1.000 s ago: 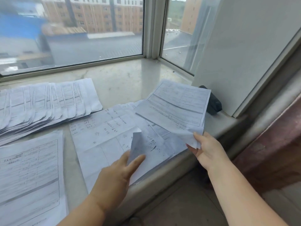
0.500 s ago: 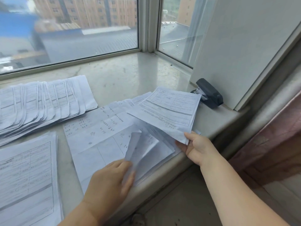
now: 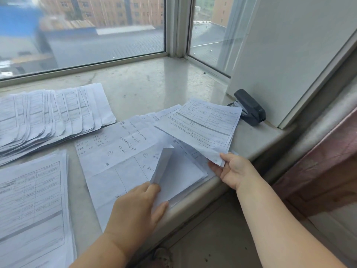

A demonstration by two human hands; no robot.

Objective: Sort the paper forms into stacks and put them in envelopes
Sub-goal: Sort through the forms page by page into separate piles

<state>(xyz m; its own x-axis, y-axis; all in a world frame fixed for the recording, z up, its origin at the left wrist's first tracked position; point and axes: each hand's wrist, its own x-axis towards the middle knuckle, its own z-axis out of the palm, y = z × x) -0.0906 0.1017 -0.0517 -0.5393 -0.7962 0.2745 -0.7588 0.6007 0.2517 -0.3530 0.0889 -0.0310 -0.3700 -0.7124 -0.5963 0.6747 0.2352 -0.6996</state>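
White paper forms lie spread over the table (image 3: pixel 154 88), a pale stone ledge under the window. The right hand (image 3: pixel 229 171) pinches the near corner of 1 printed form (image 3: pixel 202 126), lifted off the pile with its long axis running out toward 11 o'clock. Just beside it, at 9 o'clock, the left hand (image 3: pixel 139 207) curls round the near edge of a few turned-up sheets (image 3: pixel 164 165) of the middle pile (image 3: pixel 119 151), so both hands are clamped on paper and close together. My guess is the lifted form goes to 1 of 2 stacks out at 9 to 10 o'clock: the fanned stack (image 3: pixel 52 117) or the near stack (image 3: pixel 32 206), a cross-body reach for the right hand. A dark stapler (image 3: pixel 249 107) sits at 1 o'clock. No envelopes are visible. The near stack is cut off at the frame edge, and the print is too small to read.
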